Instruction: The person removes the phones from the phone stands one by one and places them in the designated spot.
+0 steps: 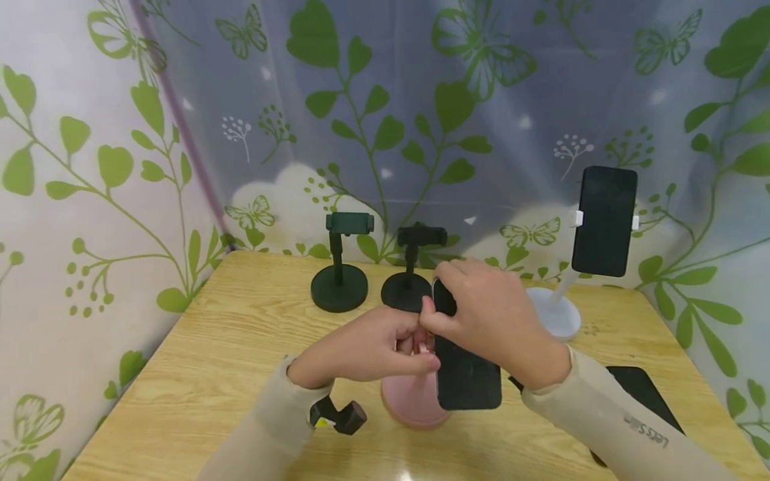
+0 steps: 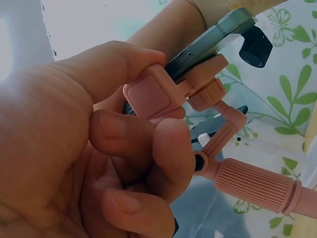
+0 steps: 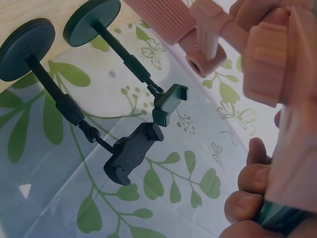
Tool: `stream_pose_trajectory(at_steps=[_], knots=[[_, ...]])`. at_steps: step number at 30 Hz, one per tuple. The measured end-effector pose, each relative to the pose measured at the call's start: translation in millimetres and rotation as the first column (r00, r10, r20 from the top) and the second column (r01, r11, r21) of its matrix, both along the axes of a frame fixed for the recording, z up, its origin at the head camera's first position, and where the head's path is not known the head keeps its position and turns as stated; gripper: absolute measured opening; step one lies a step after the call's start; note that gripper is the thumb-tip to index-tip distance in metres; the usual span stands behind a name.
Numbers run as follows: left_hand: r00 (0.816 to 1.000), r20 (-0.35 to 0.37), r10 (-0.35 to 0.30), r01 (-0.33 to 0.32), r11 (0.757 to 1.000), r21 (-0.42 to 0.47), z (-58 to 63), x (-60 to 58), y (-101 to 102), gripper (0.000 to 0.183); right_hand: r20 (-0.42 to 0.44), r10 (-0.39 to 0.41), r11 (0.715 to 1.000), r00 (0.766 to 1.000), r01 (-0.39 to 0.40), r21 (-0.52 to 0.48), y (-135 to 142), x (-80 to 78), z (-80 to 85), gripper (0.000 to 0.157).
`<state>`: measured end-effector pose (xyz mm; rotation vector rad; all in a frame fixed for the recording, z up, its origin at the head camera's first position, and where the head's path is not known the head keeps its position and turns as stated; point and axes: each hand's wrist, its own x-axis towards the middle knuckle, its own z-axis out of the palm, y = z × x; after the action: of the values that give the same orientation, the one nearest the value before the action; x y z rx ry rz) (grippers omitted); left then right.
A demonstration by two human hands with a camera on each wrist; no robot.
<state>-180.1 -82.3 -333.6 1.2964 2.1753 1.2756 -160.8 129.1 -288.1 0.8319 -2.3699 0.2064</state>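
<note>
Seating the phone in the pink stand's clamp

Working at the near middle of the counter (image 1: 210,347), both hands are on the pink stand (image 1: 415,401), and the step in hand looks like fitting the dark phone (image 1: 466,381) into its clamp (image 2: 153,94). The left hand (image 1: 367,347) comes in from the left, its fingers (image 2: 171,148) curled tight and pinching the clamp's square end, thumb over the top. The right hand (image 1: 487,317) arches over from the right, fingers wrapped round the phone's upper edge, the phone hanging upright just above the pink base. From the left wrist view the phone's edge sits against the clamp head, but whether it is fully seated I cannot tell. My guess: the next move calls for holding the clamp spread while the phone slides square in, then easing off gently.

Farther back stand a green stand (image 1: 339,267) and a black stand (image 1: 412,274), both empty; far right, a white stand (image 1: 559,307) already carries a phone.
</note>
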Motion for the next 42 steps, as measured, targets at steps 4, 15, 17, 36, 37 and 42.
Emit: stream_pose_trajectory(at_steps=[4, 15, 17, 36, 37, 42], knots=[[1.0, 0.02, 0.002, -0.002, 1.0, -0.008, -0.2, 0.6, 1.0, 0.014, 0.013, -0.007, 1.0, 1.0, 0.007, -0.017, 2.2, 0.2, -1.7, 0.021], [0.999, -0.046, -0.004, 0.002, 0.999, -0.033, 4.8, 5.1, -0.1, 0.011, 0.035, 0.009, 0.999, 0.999, -0.007, -0.053, 4.1, 1.4, -0.7, 0.015], [0.998, -0.055, -0.011, 0.009, 0.999, -0.038, 4.9, 5.2, -1.3, 0.012, 0.05, 0.008, 0.999, 0.999, -0.006, -0.051, 3.6, 2.0, -0.5, 0.016], [0.99, -0.142, -0.022, 0.016, 0.999, -0.042, 0.3, -0.9, -2.1, 0.014, 0.094, 0.037, 0.997, 0.995, -0.029, -0.078, 4.8, 3.2, -0.7, 0.015], [0.989, -0.144, -0.022, 0.017, 0.999, -0.039, 0.1, -1.1, -1.9, 0.014, 0.092, 0.041, 0.996, 0.995, -0.034, -0.078, 5.0, 3.1, -0.8, 0.016], [0.988, -0.155, -0.025, 0.022, 1.0, -0.021, -1.4, -2.1, -1.4, 0.014, 0.081, 0.056, 0.996, 0.995, -0.049, -0.079, 6.0, 2.1, -0.6, 0.018]])
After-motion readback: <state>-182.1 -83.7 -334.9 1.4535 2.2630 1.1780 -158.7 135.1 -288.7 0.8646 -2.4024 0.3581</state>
